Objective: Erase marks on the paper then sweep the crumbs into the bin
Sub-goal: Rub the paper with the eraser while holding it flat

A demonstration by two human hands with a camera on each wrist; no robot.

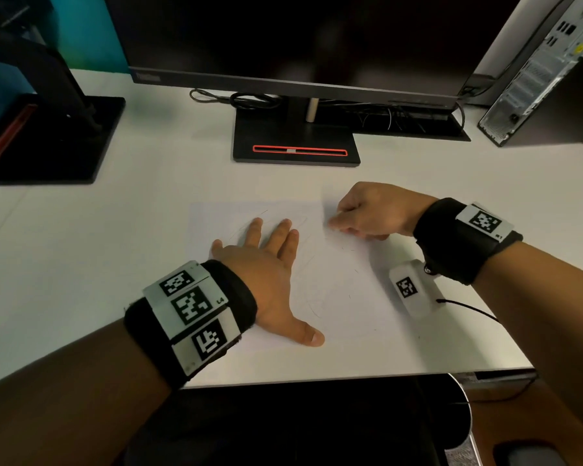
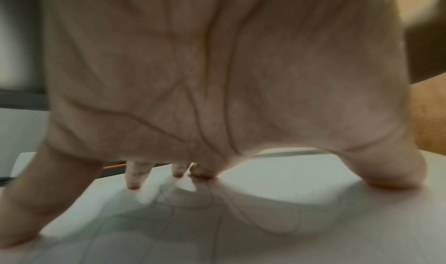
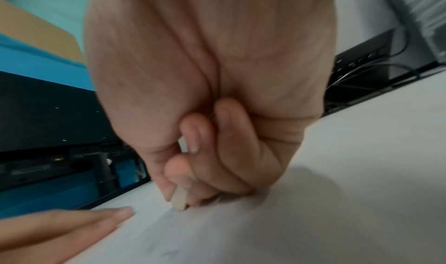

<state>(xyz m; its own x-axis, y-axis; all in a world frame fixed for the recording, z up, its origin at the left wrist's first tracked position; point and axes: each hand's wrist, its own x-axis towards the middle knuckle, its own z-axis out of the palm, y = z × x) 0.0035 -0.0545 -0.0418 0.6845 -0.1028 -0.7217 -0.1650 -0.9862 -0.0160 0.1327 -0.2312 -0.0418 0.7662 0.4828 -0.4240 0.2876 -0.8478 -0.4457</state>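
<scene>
White sheet of paper (image 1: pixel 334 297): laid flat on the white worktop (image 1: pixel 81 264), at the centre of the head view, in front of the black monitor stand (image 1: pixel 295 142). Faint pencil lines (image 1: pixel 312 307) are seen curving across it; small dark specks are scattered over its right half.

Left hand (image 1: pixel 266 274): spread flat, palm down, on the left part of the sheet. The fingers (image 1: pixel 254 230) are held straight and point toward the upper part of the frame; the thumb is stretched toward the lower centre. In the left wrist view the fingertips (image 2: pixel 134 184) and the thumb are shown pressed onto the paper, with the palm arched above it. Nothing is grasped.

Right hand (image 1: pixel 371 210): curled into a loose fist at the upper right corner of the sheet, well apart from the left thumb and just right of the left fingertips. A small pale eraser (image 3: pixel 179 199) is pinched between its thumb and fingers, as shown in the right wrist view; its lower end is set against the paper.

Black wristbands with white coded tags are worn on both wrists.

Grey computer tower (image 1: pixel 535 72): stood at the upper right of the head view.

Bin: cannot be made out with certainty.
</scene>
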